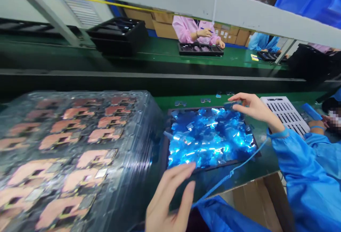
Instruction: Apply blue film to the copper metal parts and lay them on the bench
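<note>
My left hand [170,200] hovers open, fingers spread, at the near edge of the black tray [183,110] heaped with blue film scraps [210,136], probably ready to steady it, while my right hand [253,108] pinches what looks like a thin blue strip [231,102] over its far corner, beside the wrapped stack of parts [66,146].

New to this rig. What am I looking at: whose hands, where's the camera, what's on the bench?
One picture, from a camera worn on a person's head, looking down at their own bare hands; no machine. The left hand is open at the near edge of a black tray heaped with shiny blue scraps. The right hand, wearing a corded wrist strap, reaches the far edge; blur hides whether it pinches anything. A stack of clear trays lies left, a white slotted tray right. Across the green bench other people work.
</note>
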Available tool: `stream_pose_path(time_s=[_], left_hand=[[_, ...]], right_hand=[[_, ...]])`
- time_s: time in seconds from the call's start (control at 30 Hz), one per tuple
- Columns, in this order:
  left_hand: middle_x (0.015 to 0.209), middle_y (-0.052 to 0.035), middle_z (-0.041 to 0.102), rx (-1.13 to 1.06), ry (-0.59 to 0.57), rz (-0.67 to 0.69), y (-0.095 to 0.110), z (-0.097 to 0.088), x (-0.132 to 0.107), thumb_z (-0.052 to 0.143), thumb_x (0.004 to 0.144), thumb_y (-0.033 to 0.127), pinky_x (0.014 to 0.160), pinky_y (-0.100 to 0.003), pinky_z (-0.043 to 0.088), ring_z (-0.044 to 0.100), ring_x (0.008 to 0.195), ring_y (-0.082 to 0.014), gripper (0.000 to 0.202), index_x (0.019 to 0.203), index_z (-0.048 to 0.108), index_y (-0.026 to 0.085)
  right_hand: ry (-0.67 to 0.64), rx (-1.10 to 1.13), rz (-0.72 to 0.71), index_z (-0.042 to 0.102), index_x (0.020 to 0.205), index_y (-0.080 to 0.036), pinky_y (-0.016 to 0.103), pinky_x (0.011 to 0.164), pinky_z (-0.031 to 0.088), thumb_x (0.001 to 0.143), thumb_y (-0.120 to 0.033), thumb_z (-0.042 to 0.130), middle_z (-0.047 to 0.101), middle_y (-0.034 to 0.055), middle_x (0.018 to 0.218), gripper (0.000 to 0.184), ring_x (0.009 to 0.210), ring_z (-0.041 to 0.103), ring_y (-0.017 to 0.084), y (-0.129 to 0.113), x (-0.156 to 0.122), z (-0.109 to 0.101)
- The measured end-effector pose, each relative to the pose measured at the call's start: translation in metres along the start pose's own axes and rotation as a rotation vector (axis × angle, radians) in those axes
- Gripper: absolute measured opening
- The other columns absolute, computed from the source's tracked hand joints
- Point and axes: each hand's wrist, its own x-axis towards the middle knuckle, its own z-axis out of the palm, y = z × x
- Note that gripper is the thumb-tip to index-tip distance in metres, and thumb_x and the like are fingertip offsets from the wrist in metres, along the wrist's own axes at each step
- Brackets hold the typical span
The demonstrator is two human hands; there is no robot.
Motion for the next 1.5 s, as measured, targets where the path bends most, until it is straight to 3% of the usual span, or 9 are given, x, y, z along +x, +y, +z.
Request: stream_pose_path(time_s=[0.1, 0.2, 0.37, 0.5, 0.67, 0.77, 0.87, 1.23, 1.5], left_hand=[[0.131, -0.0078, 0.077, -0.212, -0.012, -0.145, 0.010, 0.024, 0.019, 0.083, 0.096, 0.037, 0.094, -0.036, 0.066, 0.077, 0.104, -0.0275, 0.041, 0.136, 0.080, 0.036], [0.112, -0.0071, 0.079, -0.385, 0.032, -0.255, 0.014, 0.037, 0.027, 0.088, 0.092, 0.038, 0.086, -0.032, 0.067, 0.077, 0.096, -0.0255, 0.029, 0.119, 0.086, 0.029], [0.095, -0.0037, 0.077, -0.418, 0.124, -0.313, 0.002, 0.035, 0.020, 0.090, 0.089, 0.037, 0.070, -0.026, 0.066, 0.073, 0.072, -0.0170, 0.019, 0.100, 0.085, 0.022], [0.090, -0.0047, 0.079, -0.335, 0.138, -0.300, -0.011, 0.027, 0.014, 0.088, 0.086, 0.033, 0.067, -0.021, 0.061, 0.074, 0.077, -0.0163, 0.018, 0.096, 0.082, 0.019], [0.099, -0.0076, 0.081, -0.374, 0.121, -0.361, -0.021, 0.027, 0.014, 0.090, 0.081, 0.031, 0.073, -0.023, 0.064, 0.078, 0.084, -0.0189, 0.030, 0.106, 0.080, 0.018], [0.102, -0.0086, 0.082, -0.432, 0.149, -0.392, -0.023, 0.031, 0.013, 0.092, 0.078, 0.034, 0.075, -0.026, 0.067, 0.078, 0.081, -0.0193, 0.037, 0.108, 0.078, 0.017], [0.102, -0.0086, 0.082, -0.465, 0.130, -0.400, -0.023, 0.032, 0.011, 0.093, 0.078, 0.036, 0.076, -0.027, 0.068, 0.079, 0.081, -0.0197, 0.038, 0.108, 0.080, 0.017], [0.120, -0.0107, 0.082, -0.701, 0.069, -0.546, -0.032, 0.024, 0.005, 0.099, 0.079, 0.050, 0.082, -0.033, 0.070, 0.078, 0.102, -0.0261, 0.047, 0.114, 0.088, 0.021], [0.115, -0.0056, 0.083, -1.063, 0.023, -0.698, -0.037, 0.018, 0.012, 0.104, 0.076, 0.034, 0.080, -0.025, 0.069, 0.078, 0.094, -0.0182, 0.044, 0.113, 0.084, 0.021]], right_hand=[[-0.253, 0.132, -0.204, 0.072, 0.134, -0.026, 0.028, 0.072, 0.058, 0.102, -0.036, 0.079, 0.080, 0.0018, 0.111, 0.035, 0.090, 0.075, 0.019, -0.075, -0.039, 0.027], [-0.242, 0.164, -0.251, 0.073, 0.123, -0.025, 0.027, 0.070, 0.058, 0.105, -0.034, 0.077, 0.080, 0.0018, 0.107, 0.021, 0.086, 0.073, 0.017, -0.108, -0.061, 0.060], [-0.131, 0.385, -0.111, 0.077, 0.098, -0.021, 0.028, 0.067, 0.059, 0.100, -0.048, 0.083, 0.079, 0.0025, 0.092, 0.028, 0.076, 0.072, 0.018, -0.096, -0.066, 0.106], [-0.168, 0.424, -0.052, 0.080, 0.098, -0.021, 0.028, 0.070, 0.057, 0.106, -0.044, 0.074, 0.080, 0.0021, 0.090, 0.025, 0.080, 0.074, 0.019, -0.089, -0.070, 0.122], [-0.047, 0.225, -0.226, 0.079, 0.111, -0.022, 0.034, 0.085, 0.059, 0.116, -0.035, 0.054, 0.080, 0.0058, 0.102, 0.028, 0.090, 0.075, 0.021, -0.087, -0.077, 0.138], [0.163, 0.062, -0.342, 0.076, 0.131, -0.025, 0.040, 0.092, 0.061, 0.112, -0.032, 0.064, 0.076, 0.0099, 0.118, 0.023, 0.106, 0.072, 0.026, -0.087, -0.082, 0.147], [0.289, -0.072, -0.438, 0.078, 0.126, -0.029, 0.043, 0.089, 0.061, 0.107, -0.023, 0.071, 0.075, 0.0088, 0.113, 0.021, 0.105, 0.069, 0.026, -0.091, -0.084, 0.151], [0.333, -0.330, -0.632, 0.075, 0.114, -0.023, 0.037, 0.083, 0.061, 0.105, -0.010, 0.070, 0.077, 0.0080, 0.104, 0.016, 0.096, 0.069, 0.023, -0.094, -0.086, 0.153], [0.300, -0.468, -0.783, 0.075, 0.116, -0.022, 0.035, 0.087, 0.065, 0.107, -0.011, 0.065, 0.081, 0.0079, 0.108, 0.018, 0.103, 0.075, 0.022, -0.087, -0.102, 0.153]])
